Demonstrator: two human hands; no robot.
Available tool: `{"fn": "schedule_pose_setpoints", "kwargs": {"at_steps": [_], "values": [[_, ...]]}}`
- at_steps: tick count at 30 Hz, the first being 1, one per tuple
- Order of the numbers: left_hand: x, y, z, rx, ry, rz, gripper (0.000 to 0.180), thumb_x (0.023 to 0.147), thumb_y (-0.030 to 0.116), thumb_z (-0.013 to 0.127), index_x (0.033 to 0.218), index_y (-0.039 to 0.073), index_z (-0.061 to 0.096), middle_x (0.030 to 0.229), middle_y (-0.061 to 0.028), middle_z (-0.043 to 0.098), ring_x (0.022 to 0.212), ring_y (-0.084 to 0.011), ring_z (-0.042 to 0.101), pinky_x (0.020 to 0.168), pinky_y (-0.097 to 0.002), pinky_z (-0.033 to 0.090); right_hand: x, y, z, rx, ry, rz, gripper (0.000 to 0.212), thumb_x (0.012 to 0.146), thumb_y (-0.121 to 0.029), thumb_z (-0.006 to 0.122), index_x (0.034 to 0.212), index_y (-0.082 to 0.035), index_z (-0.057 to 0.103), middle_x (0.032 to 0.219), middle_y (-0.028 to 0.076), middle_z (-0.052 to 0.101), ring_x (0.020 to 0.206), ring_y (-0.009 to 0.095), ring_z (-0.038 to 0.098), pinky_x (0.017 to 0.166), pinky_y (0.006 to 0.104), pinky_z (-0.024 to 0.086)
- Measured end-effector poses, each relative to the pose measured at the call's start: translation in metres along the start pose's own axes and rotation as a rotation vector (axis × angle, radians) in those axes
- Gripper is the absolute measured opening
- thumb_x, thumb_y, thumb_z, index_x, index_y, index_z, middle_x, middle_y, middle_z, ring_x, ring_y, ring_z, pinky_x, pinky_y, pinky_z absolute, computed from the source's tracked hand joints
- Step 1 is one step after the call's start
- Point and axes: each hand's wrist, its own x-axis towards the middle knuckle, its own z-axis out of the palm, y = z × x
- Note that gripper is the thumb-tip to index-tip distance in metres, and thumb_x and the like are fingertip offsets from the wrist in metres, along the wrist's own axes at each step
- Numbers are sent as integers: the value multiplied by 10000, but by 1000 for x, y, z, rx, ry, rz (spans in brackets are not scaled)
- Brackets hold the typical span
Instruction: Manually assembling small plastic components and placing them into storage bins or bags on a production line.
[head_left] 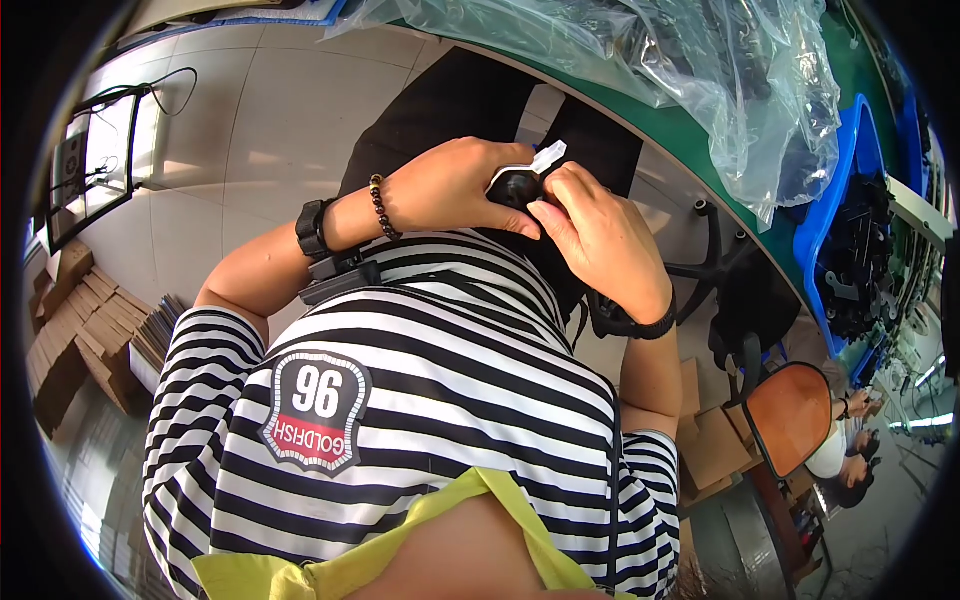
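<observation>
Black and glossy, a rounded part (518,188) with a pale rim and a white tab (551,155) sits between the hands, toward twelve o'clock. The left hand (455,185) grasps it from nine; the right hand (612,240) pinches its three-o'clock side. Good handling probably means a steady left hold and light right-fingertip pressure. Outward, crinkled clear plastic (745,85) covers the green table (686,136) at two, a smooth blue bin (812,250) stands at three, and flat-edged brown cardboard (85,315) at eight.
</observation>
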Motion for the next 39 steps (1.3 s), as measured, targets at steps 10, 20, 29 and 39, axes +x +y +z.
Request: {"fn": "schedule_pose_setpoints", "kwargs": {"at_steps": [10,20,29,39], "values": [[2,7,-5,-65,-81,-80,631,749,471,869,1124,7,662,933,-155,715,835,-303,701,765,-368,542,-3,-3,-8,-204,46,-113,227,924,-154,679,1076,-39,555,1002,85,562,823,296,644,665,419,516],[1,5,-2,-94,-62,-51,585,744,375,900,1129,24,634,950,-117,712,854,-238,684,816,-342,533,-1,-5,-5,-146,22,-95,212,942,-186,667,1047,-31,567,958,106,578,776,309,650,630,419,517],[2,4,2,-109,-28,-23,531,717,297,914,1079,10,652,932,-100,706,842,-213,668,814,-330,529,3,-8,3,-153,27,39,281,999,-286,606,882,-31,593,763,124,582,665,340,638,585,408,504],[1,0,-3,-109,-53,-66,595,724,394,900,1102,-8,676,927,-166,728,860,-299,717,783,-359,554,1,-16,1,-153,171,-78,216,977,-235,638,947,-31,574,806,131,594,696,340,644,602,431,509]]}}
